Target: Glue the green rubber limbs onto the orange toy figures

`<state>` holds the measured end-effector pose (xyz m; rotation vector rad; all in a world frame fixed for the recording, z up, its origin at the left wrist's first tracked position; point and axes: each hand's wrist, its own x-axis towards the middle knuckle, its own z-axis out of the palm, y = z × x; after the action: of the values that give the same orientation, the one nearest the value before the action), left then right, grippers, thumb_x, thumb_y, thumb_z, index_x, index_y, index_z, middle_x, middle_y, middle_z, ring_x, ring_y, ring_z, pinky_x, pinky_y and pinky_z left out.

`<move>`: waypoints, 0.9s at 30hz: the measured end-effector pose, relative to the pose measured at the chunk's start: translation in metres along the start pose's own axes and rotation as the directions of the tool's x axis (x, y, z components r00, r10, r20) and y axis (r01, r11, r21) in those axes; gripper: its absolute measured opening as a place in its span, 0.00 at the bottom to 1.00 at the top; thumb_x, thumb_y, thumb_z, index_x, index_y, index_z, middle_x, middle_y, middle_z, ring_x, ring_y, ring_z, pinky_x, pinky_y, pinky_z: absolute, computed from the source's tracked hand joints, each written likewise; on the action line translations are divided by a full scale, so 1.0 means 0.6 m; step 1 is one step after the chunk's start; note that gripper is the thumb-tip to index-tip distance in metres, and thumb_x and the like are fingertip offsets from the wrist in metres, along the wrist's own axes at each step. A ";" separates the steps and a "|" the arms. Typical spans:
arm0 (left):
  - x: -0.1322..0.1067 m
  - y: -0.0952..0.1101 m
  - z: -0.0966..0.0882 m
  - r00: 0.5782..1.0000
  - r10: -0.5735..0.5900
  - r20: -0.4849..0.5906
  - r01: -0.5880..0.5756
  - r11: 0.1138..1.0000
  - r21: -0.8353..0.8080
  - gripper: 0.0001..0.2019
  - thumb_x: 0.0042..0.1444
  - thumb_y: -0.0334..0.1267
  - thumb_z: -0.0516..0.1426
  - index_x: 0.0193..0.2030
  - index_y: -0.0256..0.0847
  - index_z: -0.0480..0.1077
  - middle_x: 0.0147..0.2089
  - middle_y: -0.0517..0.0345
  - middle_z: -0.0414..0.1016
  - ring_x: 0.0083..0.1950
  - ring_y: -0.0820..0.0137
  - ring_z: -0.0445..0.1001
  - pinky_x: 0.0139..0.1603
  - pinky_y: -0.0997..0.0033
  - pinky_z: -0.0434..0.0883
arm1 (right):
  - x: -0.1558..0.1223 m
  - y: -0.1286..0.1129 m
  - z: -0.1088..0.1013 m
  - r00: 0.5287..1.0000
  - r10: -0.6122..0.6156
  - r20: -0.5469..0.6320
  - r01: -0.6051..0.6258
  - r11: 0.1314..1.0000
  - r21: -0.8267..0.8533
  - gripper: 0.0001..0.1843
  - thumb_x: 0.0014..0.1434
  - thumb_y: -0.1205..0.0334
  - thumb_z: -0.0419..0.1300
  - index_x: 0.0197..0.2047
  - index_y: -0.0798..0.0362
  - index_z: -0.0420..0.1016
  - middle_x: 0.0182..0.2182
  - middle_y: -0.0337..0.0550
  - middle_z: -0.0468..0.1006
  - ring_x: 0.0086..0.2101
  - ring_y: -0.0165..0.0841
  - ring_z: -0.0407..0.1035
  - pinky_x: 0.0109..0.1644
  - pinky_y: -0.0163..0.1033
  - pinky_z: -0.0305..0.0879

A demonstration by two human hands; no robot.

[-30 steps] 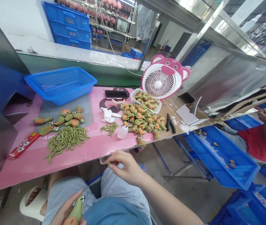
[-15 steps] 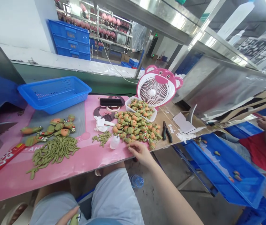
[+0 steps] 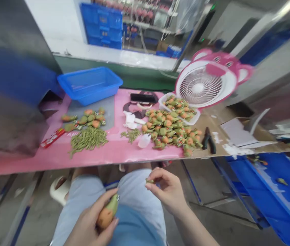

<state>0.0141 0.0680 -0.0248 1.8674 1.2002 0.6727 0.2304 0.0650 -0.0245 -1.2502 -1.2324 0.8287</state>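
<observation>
Over my lap, my left hand [image 3: 93, 218] is closed around a small green and orange figure [image 3: 108, 212] with an eye at its narrow green end. My right hand [image 3: 167, 189], off to the right, pinches a small green piece [image 3: 148, 181] between thumb and fingertips; the two hands are apart. On the pink table mat beyond lies a heap of similar green and orange figures [image 3: 169, 126]. Beside it stands a small white squeeze bottle [image 3: 144, 140]. Thin green pieces form a small pile [image 3: 131, 135] and a larger pile [image 3: 90, 139] farther left.
A blue basket [image 3: 90, 85] sits at the back left, and a pink bear-shaped fan [image 3: 208, 80] at the back right. A white tray [image 3: 194, 119] holds more figures. Dark-handled pliers [image 3: 208, 141] lie near the front edge. A phone [image 3: 143, 98] rests behind the heap.
My right hand has drawn back from the table edge to above my lap, now pinching a small green piece. My left hand has risen into fuller view with the figure. The view has tilted down and left.
</observation>
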 end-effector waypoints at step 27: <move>0.008 0.048 -0.037 0.915 0.252 0.316 -0.342 0.899 0.274 0.25 0.52 0.27 0.44 0.57 0.43 0.46 0.28 0.65 0.69 0.25 0.71 0.71 0.26 0.74 0.67 | -0.059 -0.087 0.072 0.941 0.140 0.307 -0.163 0.985 0.052 0.08 0.55 0.60 0.62 0.26 0.52 0.70 0.17 0.38 0.73 0.17 0.29 0.68 0.22 0.32 0.65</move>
<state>0.0127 0.0731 0.0113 2.3684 0.8878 0.3697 0.1734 0.0311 0.0135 -1.1965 -1.3434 1.2053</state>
